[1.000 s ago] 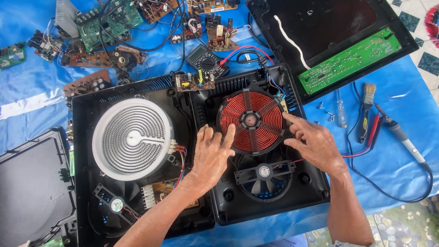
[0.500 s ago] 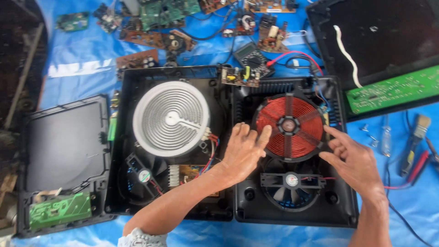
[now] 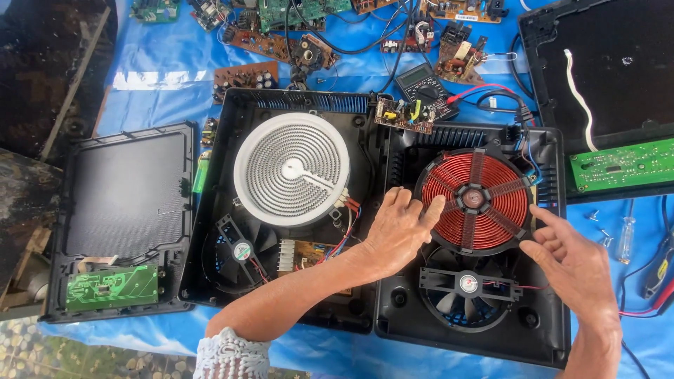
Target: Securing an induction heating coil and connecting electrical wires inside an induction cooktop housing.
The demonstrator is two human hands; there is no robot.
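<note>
Your left hand (image 3: pixel 397 235) lies palm down, fingers spread and gripping nothing, its fingertips touching the left rim of the red copper coil (image 3: pixel 474 201). Your right hand (image 3: pixel 572 260) rests open at the coil's right edge, fingers loosely curled, holding nothing. The black fan (image 3: pixel 467 291) sits between your wrists, and the white spiral heater (image 3: pixel 293 167) lies beyond your left hand.
</note>
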